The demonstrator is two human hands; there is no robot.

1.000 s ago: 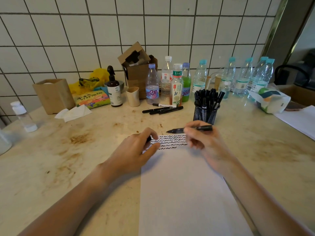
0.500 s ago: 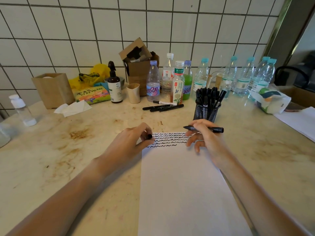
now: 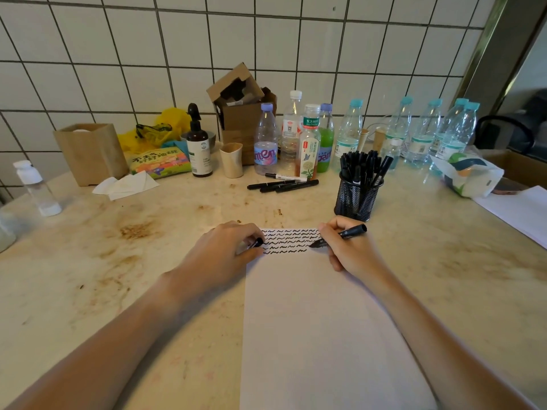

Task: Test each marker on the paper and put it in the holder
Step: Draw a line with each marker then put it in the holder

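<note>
Right hand (image 3: 346, 250) clamped on marker (image 3: 340, 235), tip touching paper (image 3: 319, 335); left hand (image 3: 225, 250) pinching cap (image 3: 257, 242).

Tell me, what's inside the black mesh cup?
The black mesh cup is packed with black markers standing upright, their tops sticking out above the rim. Their lower ends and the cup's bottom are hidden behind the mesh.

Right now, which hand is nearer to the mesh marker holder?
The right hand, holding a marker, sits just in front of the holder. The left hand, holding a cap, rests at the paper's far-left corner, farther away.
</note>
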